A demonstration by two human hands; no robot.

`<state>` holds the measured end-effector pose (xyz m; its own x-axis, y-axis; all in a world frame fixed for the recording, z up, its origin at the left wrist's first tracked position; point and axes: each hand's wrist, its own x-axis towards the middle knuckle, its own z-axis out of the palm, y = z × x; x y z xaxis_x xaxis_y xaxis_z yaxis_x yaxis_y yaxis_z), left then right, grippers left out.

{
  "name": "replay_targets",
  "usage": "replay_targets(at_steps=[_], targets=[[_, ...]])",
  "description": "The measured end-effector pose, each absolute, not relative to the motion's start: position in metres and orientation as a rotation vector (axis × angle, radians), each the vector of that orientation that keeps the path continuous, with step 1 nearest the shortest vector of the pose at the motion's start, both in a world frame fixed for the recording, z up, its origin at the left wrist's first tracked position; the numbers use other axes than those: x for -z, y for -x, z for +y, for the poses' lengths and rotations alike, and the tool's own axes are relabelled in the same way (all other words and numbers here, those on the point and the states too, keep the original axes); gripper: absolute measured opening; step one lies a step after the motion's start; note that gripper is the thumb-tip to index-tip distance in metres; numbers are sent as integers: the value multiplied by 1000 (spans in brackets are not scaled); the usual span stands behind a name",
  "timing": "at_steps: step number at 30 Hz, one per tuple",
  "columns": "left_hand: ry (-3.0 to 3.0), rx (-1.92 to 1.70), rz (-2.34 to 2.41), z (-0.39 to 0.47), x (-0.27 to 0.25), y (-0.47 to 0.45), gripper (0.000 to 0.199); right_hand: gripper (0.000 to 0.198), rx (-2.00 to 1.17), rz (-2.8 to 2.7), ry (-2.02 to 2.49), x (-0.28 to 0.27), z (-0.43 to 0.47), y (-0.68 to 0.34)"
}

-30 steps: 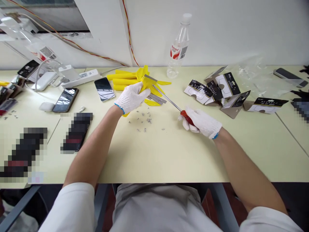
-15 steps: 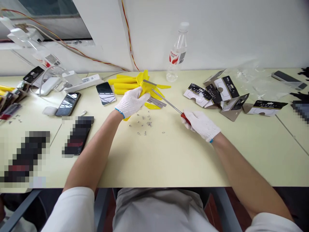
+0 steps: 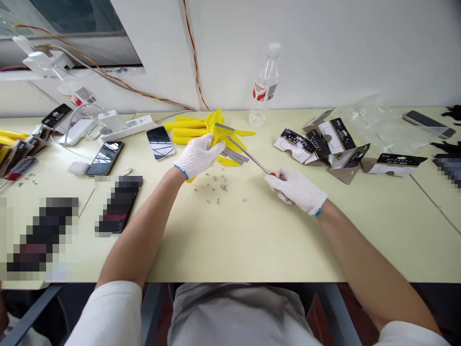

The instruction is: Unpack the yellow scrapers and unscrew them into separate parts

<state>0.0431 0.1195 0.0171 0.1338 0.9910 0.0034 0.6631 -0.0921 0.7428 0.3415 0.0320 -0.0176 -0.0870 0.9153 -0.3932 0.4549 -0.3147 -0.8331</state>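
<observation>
My left hand (image 3: 199,154), in a white knit glove with a blue cuff, is closed around a yellow plastic scraper (image 3: 219,135) with a flat metal blade (image 3: 224,127) at its head. My right hand (image 3: 297,189), gloved the same way, grips the red handle of a screwdriver (image 3: 252,157). The screwdriver's long shaft points up and left, and its tip meets the scraper's head. Behind my left hand lie several more yellow scrapers (image 3: 185,129). Loose metal blades (image 3: 236,156) lie just right of it. Small silver screws (image 3: 224,187) are scattered on the table in front.
A water bottle (image 3: 264,86) stands by the wall. Opened cardboard packages (image 3: 336,139) and clear plastic bags (image 3: 382,120) lie on the right. On the left are a power strip (image 3: 131,126) and several phones, one of them a phone (image 3: 160,142) near the scrapers.
The view has shifted slightly. My right hand's grip on the screwdriver handle has turned, covering more of the red. The tip stays at the scraper in my left hand.
</observation>
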Motion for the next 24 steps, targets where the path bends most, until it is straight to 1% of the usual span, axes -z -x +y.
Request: replay_targets(at_steps=[5, 8, 10, 11, 13, 15, 17, 19, 22, 24], targets=[[-1846, -688, 1584, 120, -17, -43, 36, 67, -1462, -1483, 1632, 19, 30, -343], [-1820, -726, 1575, 118, -21, -44, 35, 58, -1289, -1499, 1736, 19, 33, -342], [-1805, -741, 1569, 116, -22, -45, 36, 56, -1190, -1531, 1827, 19, 34, -341], [-1805, -741, 1572, 116, -23, -45, 36, 56, -1200, -1541, 1833, 19, 34, -341], [-1820, -731, 1582, 117, -21, -44, 36, 57, -1317, -1515, 1757, 18, 32, -341], [-1837, -720, 1589, 117, -19, -44, 36, 64, -1417, -1473, 1663, 18, 31, -341], [-1836, -718, 1589, 118, -19, -43, 36, 66, -1435, -1438, 1639, 19, 30, -339], [-1824, -727, 1594, 119, -21, -42, 36, 62, -1422, -1399, 1669, 21, 30, -336], [-1830, -707, 1598, 122, -25, -39, 36, 50, -1358, -1387, 1751, 22, 31, -331], [-1856, -661, 1585, 125, -26, -36, 34, 51, -1333, -1451, 1773, 21, 30, -328]])
